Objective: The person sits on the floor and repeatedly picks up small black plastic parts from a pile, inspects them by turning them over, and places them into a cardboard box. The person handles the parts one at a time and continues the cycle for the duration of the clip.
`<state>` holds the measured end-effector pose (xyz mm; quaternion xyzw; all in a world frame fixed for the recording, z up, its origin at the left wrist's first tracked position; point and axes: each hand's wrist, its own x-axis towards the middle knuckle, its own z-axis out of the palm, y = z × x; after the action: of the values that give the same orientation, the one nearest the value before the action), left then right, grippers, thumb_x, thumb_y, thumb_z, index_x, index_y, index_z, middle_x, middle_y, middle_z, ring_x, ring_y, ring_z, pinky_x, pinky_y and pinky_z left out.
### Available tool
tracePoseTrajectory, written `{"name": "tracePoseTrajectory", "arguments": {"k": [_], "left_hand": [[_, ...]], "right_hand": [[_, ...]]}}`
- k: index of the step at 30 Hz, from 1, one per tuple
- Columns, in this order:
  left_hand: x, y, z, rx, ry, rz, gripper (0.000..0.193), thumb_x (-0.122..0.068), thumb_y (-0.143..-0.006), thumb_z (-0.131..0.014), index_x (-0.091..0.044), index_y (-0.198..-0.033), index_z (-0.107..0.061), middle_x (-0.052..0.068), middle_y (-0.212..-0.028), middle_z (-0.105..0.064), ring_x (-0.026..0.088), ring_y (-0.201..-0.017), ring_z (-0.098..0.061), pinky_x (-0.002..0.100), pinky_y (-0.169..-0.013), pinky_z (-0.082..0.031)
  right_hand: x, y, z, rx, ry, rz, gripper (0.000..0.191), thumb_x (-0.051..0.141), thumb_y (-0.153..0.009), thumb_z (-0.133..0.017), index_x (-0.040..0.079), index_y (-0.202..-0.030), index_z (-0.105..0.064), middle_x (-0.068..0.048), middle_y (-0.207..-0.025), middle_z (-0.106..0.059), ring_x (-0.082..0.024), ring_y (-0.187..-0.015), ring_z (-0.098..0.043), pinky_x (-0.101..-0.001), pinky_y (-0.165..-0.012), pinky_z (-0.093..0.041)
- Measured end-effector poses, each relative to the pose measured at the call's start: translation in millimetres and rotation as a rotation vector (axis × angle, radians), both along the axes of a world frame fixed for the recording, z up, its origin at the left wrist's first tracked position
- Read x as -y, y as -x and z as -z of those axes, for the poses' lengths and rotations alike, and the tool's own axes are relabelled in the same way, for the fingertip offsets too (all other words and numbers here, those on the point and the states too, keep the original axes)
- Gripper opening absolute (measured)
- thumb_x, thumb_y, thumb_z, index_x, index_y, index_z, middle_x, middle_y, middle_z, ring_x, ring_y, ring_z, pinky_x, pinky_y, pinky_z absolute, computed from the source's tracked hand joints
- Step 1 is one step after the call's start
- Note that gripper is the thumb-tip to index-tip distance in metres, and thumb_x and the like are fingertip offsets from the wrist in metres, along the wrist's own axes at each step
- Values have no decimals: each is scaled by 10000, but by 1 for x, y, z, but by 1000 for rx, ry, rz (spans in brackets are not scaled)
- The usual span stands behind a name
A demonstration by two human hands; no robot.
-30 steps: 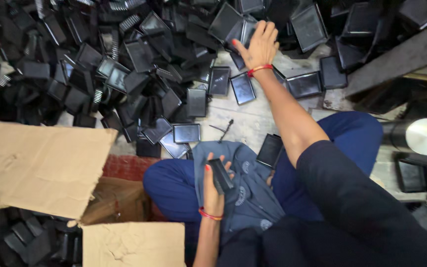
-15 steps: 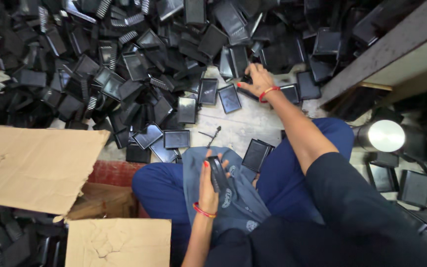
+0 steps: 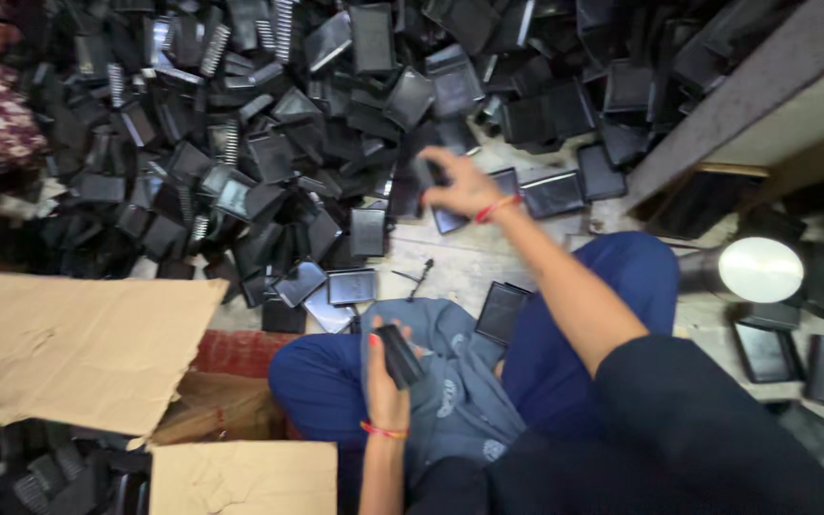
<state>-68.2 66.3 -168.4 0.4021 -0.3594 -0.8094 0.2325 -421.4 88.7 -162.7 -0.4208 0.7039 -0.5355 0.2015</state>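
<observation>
concrete floor (image 3: pixel 488 262), heaped black plastic trays (image 3: pixel 269 153)

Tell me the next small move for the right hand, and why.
Probably draw the right hand back toward the lap. Its fingers look closed on a black tray piece at the edge of the black tray pile, though blur makes the grip uncertain. The left hand already holds a black tray stack over the lap.

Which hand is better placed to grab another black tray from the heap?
Probably the right hand: it is stretched out at the edge of the tray pile. The left hand sits over the lap, holding a black piece.
</observation>
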Motion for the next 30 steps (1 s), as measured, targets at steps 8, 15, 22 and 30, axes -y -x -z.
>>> {"name": "tracePoseTrajectory", "arguments": {"k": [8,15,22,30], "left_hand": [[11,38,7,-203,114,-16,579,-400,-1093,-404,9,-1500,-451,153,-1416,-571,258,-1262,-590,382,-1052,-486],[1,28,-5,-104,247,-131,567,-353,-1089,-404,7,-1527,-413,128,-1438,-541,215,-1277,-559,354,-1073,-457],[-3,36,-27,22,272,-103,572,-359,-1072,-390,-18,-1532,-399,124,-1424,-528,209,-1263,-551,365,-1051,-464],[-40,43,-60,-16,648,337,722,-139,-947,-687,21,-1564,-348,126,-1413,-564,198,-1259,-555,305,-1057,-456]], "right_hand": [[-53,-186,-29,203,65,-121,551,356,-948,-725,136,-1431,-578,-93,-1241,-667,-222,-1043,-662,-336,-851,-551],[-62,-204,-42,197,51,-153,568,347,-900,-699,134,-1408,-566,-104,-1293,-616,-243,-1134,-637,-341,-846,-561],[-59,-208,-27,215,63,-197,574,387,-920,-672,127,-1415,-541,-109,-1319,-610,-261,-1022,-627,-350,-845,-543],[-61,-180,-23,20,237,158,362,408,-954,-644,55,-1021,-599,-114,-979,-625,-240,-934,-613,-360,-843,-512]]}}
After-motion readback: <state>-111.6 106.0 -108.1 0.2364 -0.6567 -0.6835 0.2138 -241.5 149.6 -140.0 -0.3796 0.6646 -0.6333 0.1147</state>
